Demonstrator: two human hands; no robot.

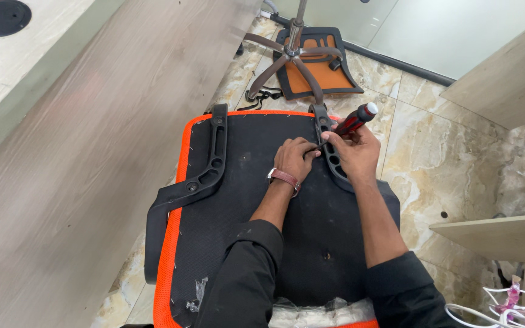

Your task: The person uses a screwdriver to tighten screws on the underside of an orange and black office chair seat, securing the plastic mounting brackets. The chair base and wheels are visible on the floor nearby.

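A: Head view, centre. What does each hand do?

B: My right hand (pixel 360 152) is clenched round a screwdriver (pixel 355 120) with a red-and-black handle and a white cap; its tip points down into the right armrest bracket (pixel 329 149). My left hand (pixel 296 159) holds nothing that I can make out; its fingertips are pinched at the bracket, right beside the tip, and whether a screw sits between them is too small to tell.

A: Where does the work lie?

B: An upturned chair seat (pixel 256 200), black underside with an orange mesh edge, lies on the marble floor (pixel 432 152) in front of me. The right bracket runs along its right side under my hands; the left armrest bracket (pixel 199 176) lies along the opposite edge, well apart.

A: How would these handle?

B: I judge the screwdriver light and stiff, its ribbed handle secure in a full fist. The seat looks bulky, rigid in the board and soft at the mesh, best taken by its edges. The brackets appear hard plastic, with slots that offer a hold.

A: Head view, background?

B: A chair base (pixel 293 58) with a metal post stands over an orange seat back (pixel 317 70); a wooden desk (pixel 92 121) fills the left, white cables (pixel 499 307) the lower right.
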